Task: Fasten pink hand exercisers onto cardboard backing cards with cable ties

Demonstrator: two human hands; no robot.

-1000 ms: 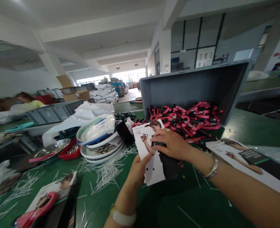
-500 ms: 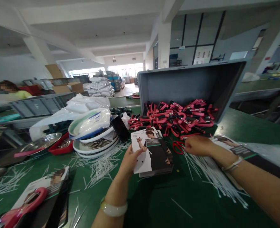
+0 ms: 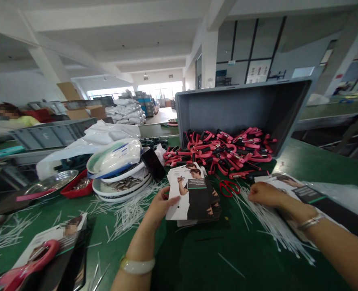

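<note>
I'm seeing the stack of printed cards (image 3: 201, 204) lying centrally, directly right of my left hand (image 3: 160, 204), the nearer one, which is pinching its left edge; its long axis seems to be pointing away from me. My right hand (image 3: 265, 194) is curling over white ties (image 3: 288, 234); whether it's gripping any, I can't tell. The cards are showing pale lettering, too small for reading.

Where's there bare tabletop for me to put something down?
Nearest you, bare green table shows between your left arm and one loose white strip, short of the middle cards. Another patch lies right of the grey crate. It's crowded around the pink tools, stacked dishes and right hand.
</note>
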